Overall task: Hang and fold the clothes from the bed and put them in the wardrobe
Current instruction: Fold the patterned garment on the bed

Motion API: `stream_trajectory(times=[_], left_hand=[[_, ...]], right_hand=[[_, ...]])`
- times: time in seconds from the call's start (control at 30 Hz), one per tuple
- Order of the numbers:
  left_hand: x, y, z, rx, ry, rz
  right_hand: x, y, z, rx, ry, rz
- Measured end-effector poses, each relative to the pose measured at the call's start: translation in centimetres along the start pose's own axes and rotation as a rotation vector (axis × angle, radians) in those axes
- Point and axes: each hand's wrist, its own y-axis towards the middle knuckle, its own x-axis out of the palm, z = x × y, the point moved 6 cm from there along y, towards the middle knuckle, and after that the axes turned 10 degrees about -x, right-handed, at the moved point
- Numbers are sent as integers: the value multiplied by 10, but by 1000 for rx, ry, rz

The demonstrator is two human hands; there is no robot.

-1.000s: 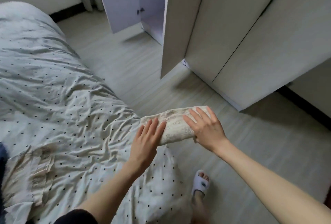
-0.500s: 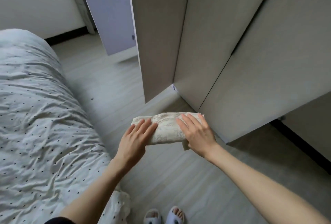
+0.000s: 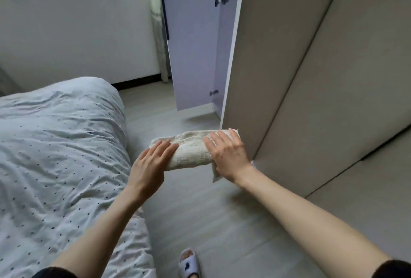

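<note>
The folded cream garment (image 3: 191, 151) lies crosswise between both hands over the floor (image 3: 222, 211), left hand (image 3: 149, 166) and right hand (image 3: 229, 157) clasping its ends (fingers flat on top), right end nearest the open wardrobe door (image 3: 262, 55).

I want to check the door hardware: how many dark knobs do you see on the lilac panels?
2: upper knob high on the lilac panels, lower knob near the floor. Others may be hidden.
</note>
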Motion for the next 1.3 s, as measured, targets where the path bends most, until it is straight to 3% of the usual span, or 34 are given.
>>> stream_trajectory(times=[0.37,0.73,0.97,1.3], left_hand=[[-28,219,-133,-86,-99,46],[-85,496,-191,-37,-35,211],[-144,669,-168,159,-18,303],[-174,868,-38,636,-102,347]], right_hand=[[-21,261,69,-3,49,15],[-65,515,220,40,-109,127],[-129,601,344,165,-147,219],[-200,576,504,567,-310,263]])
